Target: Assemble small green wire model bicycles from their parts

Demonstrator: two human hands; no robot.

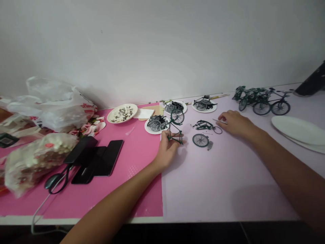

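Note:
My left hand [169, 147] is closed around a dark green miniature bicycle frame [175, 132], held up with one spoked wheel [177, 116] at its top. Between the fingers of my right hand [232, 123] is a thin light rod [219, 121], its tip pointing left; its exact kind is unclear. On the lilac surface between my hands lie a loose spoked wheel [200, 140], a small grey rack-like piece [210, 145], several dark green frame parts [203, 125] and a thin dark ring [217, 130], which is close to my right fingertips.
White plates of small bicycle parts [204, 104] stand near the wall. Assembled miniature bicycles [271, 103] and oval white plates [299, 130] are at right. On the left pink cover are a plate of bits [122, 113], phones [109, 157], a black box-like device [80, 150] and plastic bags [56, 108].

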